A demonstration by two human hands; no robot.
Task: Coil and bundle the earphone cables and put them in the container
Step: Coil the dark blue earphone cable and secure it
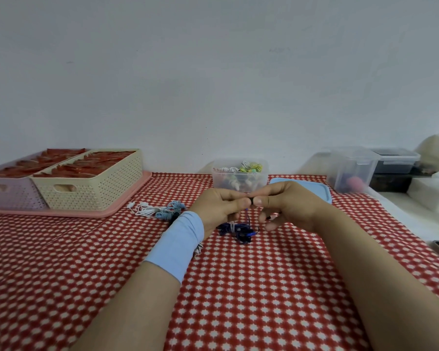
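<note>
Above the worktop (264, 287), the left hand (218, 209) and right hand (287, 206) meet, each pinching a small black part of the dark blue earphone cable (238, 230). The cable's tangle lies just below. The clear container (240, 178) behind is partly hidden by the fingers.

This looks like a plain home room used for sorting small things. A desk covered by a red-and-white patterned cloth (264, 300) stands against a bare white wall (213, 72). It carries a cream perforated plastic basket (99, 191) and a lilac perforated plastic basket (10, 196) on a pink plastic tray (127, 201), a clear plastic container of coiled earphone cables (238, 182) and clear lidded storage boxes (350, 171).
</note>
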